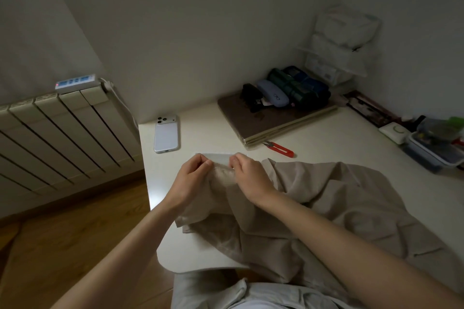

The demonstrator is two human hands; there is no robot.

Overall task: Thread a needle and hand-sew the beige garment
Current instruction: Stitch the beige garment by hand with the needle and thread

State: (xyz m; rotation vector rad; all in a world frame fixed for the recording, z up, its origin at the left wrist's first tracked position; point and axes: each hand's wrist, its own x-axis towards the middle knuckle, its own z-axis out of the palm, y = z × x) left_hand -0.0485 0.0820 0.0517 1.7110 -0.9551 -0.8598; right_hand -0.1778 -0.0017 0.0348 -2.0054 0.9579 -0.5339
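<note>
The beige garment [326, 208] lies crumpled over the white table [339, 138] and hangs toward my lap. My left hand [193, 175] and my right hand [247, 173] sit close together at the garment's far left end, each pinching a raised fold of the cloth between curled fingers and thumb. A small white sheet [218, 156] lies flat on the table just beyond my fingertips. Needle and thread are too small to make out.
Red thread snips [280, 148] lie behind my right hand. A white phone [166, 134] rests face down at the table's left edge. A laptop [273, 120] carries several cases at the back. Plastic boxes [431, 148] stand at right. A radiator [57, 133] is left.
</note>
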